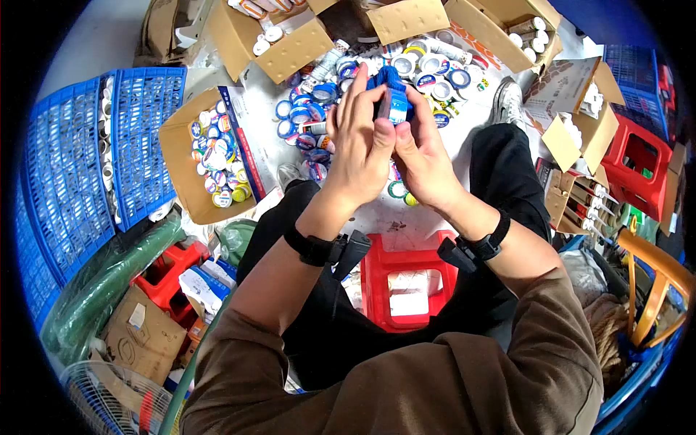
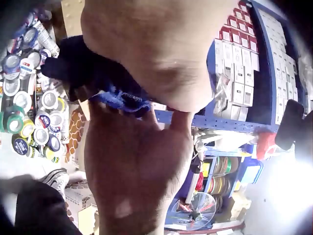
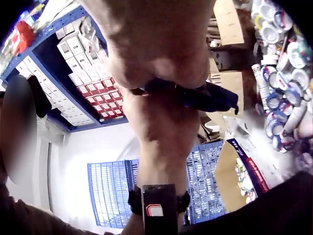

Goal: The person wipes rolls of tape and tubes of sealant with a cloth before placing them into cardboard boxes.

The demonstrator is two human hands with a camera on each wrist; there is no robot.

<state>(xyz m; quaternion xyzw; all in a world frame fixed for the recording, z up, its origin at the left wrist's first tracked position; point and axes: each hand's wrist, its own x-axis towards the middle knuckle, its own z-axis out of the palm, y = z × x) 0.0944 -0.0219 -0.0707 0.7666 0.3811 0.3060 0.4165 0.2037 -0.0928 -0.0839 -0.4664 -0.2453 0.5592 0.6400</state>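
Note:
Between both hands, held up above the floor in the head view, is a blue packet (image 1: 397,107) with a pale blue front and a darker, bumpy part behind it. My left hand (image 1: 360,145) grips it from the left, thumb along its lower edge. From the other side my right hand (image 1: 428,156) holds it, the thumb near the left thumb. In the left wrist view the dark blue packet (image 2: 128,100) shows between the palms; in the right wrist view its dark end (image 3: 215,98) sticks out past the hands. Its exact kind I cannot tell.
Rolls of tape (image 1: 312,116) lie heaped on the floor beyond the hands. A carton of rolls (image 1: 172,156) stands left, with blue crates (image 1: 148,138) behind it. More cartons (image 1: 290,54) stand at the back. A red stool (image 1: 373,290) sits between the legs.

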